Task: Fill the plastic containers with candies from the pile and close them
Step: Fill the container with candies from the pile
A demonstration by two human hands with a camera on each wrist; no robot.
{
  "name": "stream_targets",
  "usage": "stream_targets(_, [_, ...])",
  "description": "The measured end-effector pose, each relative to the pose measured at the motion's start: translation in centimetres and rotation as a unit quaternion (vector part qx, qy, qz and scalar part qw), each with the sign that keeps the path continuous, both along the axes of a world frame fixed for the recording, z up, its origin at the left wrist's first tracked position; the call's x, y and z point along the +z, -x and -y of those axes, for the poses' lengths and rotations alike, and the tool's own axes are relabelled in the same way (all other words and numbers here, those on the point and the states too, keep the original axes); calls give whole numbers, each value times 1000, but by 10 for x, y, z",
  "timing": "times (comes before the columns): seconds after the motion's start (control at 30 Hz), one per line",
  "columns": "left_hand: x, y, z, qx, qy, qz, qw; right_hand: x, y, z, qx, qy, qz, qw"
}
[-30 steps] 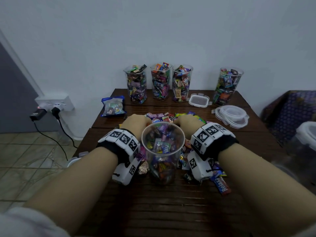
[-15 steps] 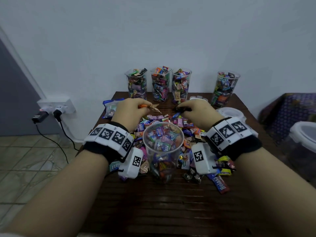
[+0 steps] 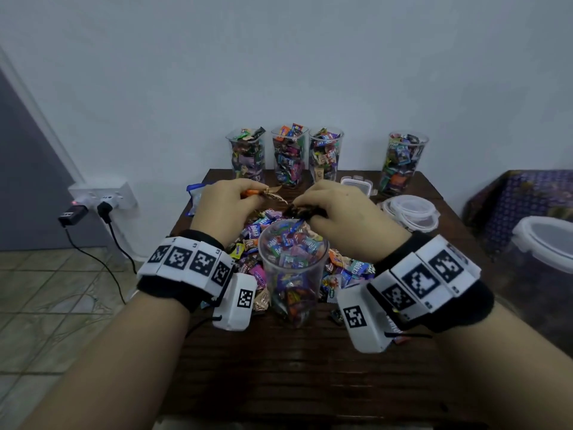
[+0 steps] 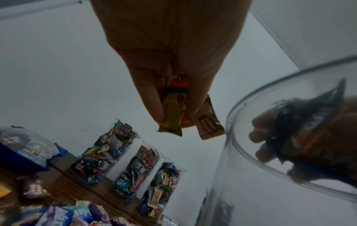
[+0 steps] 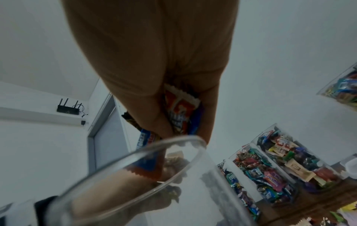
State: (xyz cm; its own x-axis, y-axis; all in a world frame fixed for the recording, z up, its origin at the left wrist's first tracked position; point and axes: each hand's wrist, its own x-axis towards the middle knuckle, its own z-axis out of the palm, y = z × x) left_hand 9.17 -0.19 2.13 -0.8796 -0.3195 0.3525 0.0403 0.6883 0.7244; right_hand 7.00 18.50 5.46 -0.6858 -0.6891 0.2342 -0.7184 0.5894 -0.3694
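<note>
Since a second ago, both hands have been lifted out of the candy pile [image 3: 260, 225], where they had been sunk on either side of the container, and are now raised above and just beyond its rim, each with a fresh load. By the left hand [image 3: 228, 204] a few wrapped bars are pinched between thumb and fingertips: a yellow one with an orange-and-green end [image 4: 173, 111] and a pale one with red lettering [image 4: 209, 122] beside it. By the right hand [image 3: 338, 212] a bundle of dark, blue and orange wrapped candies [image 5: 179, 113] is gripped in curled fingers, right over the far rim. From this it is judged that another scoop has been gathered and that the drop into the cup is what comes next; closing is not yet due. The open plastic container [image 3: 293, 271] being filled is stood on the table [image 3: 310, 367] between the two wrists, near the person, with the pile around and behind it. It is a clear, tapered cup, upright and lidless, and is seen to be loaded with mixed wrappers almost to the brim. Beyond the hands, four filled containers [image 3: 290, 156] are lined along the wall, still uncovered, and round lids [image 3: 409, 211] are stacked past the right hand.
</note>
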Motion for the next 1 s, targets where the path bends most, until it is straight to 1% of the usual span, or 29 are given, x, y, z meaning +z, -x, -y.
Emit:
stream_targets(0.2, [0,-5,-1,-1,-12,-3,1000,-7,-9,2,20,5,4,1000])
stream_targets(0.33, [1,-8,-2,-3,-20,4,1000,-16,-9,4,13,10,2,1000])
stream_targets(0.4, [2,-9,-2,-2,-25,2,1000,-19,-11,3,-3,48,-6,999])
stream_targets(0.47, [3,-10,0,-1,-37,-5,999,-23,-16,-1,-24,112,5,993])
stream_targets(0.53, [7,-13,1,-3,-39,-12,999,-31,-20,-5,-35,168,57,984])
stream_targets(0.57, [10,-15,1,-8,-36,-17,999,-36,-23,-7,-36,186,103,976])
stream_targets(0.63, [17,-19,0,-23,-29,-28,999,-48,-28,-9,-28,221,219,950])
stream_targets(0.67, [21,-21,-2,-31,-18,-32,999,-54,-30,-9,-24,237,264,935])
stream_targets(0.7, [25,-24,-4,-40,-3,-33,999,-60,-31,-9,-21,247,292,924])
stream_targets(0.83, [33,-31,-15,-96,34,-23,995,-75,-31,-6,-24,281,313,907])
stream_targets(1.0, [31,-36,-27,-145,96,12,985,-79,-30,-6,-29,302,314,899])
